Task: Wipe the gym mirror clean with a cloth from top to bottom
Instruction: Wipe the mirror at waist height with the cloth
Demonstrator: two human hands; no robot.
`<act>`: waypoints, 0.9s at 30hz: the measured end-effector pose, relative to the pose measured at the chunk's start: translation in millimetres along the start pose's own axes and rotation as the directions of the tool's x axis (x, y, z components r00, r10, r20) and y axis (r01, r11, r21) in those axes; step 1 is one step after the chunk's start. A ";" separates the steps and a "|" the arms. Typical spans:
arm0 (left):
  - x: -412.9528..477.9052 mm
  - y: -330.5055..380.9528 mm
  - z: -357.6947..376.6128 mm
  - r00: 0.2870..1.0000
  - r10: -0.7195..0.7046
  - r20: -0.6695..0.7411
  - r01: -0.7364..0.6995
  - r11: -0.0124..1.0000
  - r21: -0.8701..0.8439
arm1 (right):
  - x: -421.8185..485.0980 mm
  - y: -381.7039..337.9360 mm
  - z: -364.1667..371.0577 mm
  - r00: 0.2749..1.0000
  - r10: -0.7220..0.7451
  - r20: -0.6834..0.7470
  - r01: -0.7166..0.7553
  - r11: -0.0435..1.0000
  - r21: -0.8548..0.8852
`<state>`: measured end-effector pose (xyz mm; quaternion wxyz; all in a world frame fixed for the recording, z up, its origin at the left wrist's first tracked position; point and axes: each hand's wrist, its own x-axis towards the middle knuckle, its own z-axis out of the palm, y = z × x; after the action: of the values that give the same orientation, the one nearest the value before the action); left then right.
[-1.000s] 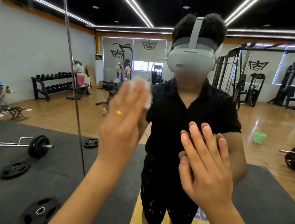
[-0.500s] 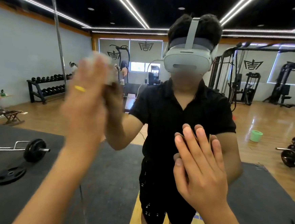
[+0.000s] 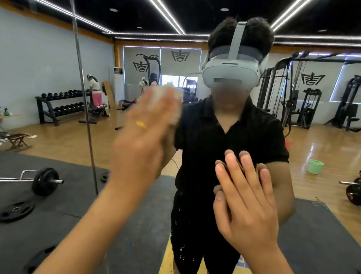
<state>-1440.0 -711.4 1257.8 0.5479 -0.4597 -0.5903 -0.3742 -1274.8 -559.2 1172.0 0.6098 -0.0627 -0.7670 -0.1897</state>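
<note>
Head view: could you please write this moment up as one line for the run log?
left hand: presses white cloth flat on mirror, blurred | right hand: flat on mirror, fingers straight

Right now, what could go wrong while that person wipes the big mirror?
1. The bare right hand lies flat on the mirror, so it may leave finger marks on the glass.
2. The white cloth is small and sits only under the fingers of the left hand. It might slip out or miss patches, as that hand looks blurred.
</note>
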 end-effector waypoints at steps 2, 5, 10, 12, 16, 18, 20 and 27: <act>-12.6 -30.4 -11.5 0.978 -0.202 -0.057 0.202 0.979 -0.002 | -0.3 0.3 0.6 1.000 0.001 0.006 -0.001 1.000 0.001; -57.9 -23.4 -8.5 0.958 -0.272 -0.087 0.270 0.962 -0.042 | -1.0 -0.9 1.8 1.000 0.004 -0.004 -0.004 1.000 -0.004; -127.2 28.7 15.3 0.977 -0.212 0.030 0.213 0.974 -0.072 | -1.6 0.0 2.6 1.000 0.001 0.000 -0.001 1.000 -0.005; -134.4 24.1 15.1 0.989 -0.138 0.060 0.140 0.989 -0.045 | -1.7 -0.2 3.1 1.000 -0.002 -0.002 0.002 1.000 -0.002; -130.0 -6.3 1.2 0.992 -0.094 0.090 0.096 0.995 -0.018 | -1.9 0.7 3.2 1.000 -0.007 -0.015 0.007 1.000 0.000; -130.4 -18.4 -3.2 0.980 -0.198 0.038 0.198 0.980 -0.009 | -1.5 0.2 2.7 1.000 -0.006 -0.017 0.006 1.000 0.002; -136.6 -20.3 0.3 0.955 -0.297 -0.019 0.297 0.955 -0.027 | -0.5 0.6 2.8 1.000 -0.008 -0.010 0.008 1.000 0.007; -194.7 30.9 23.0 0.966 -0.256 0.036 0.258 0.962 -0.085 | -1.1 1.1 2.3 1.000 -0.004 -0.006 0.004 1.000 0.016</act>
<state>-1422.0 -706.3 1060.3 0.4665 -0.4075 -0.6345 -0.4623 -1276.3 -557.2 1170.8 0.6121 -0.0557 -0.7668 -0.1852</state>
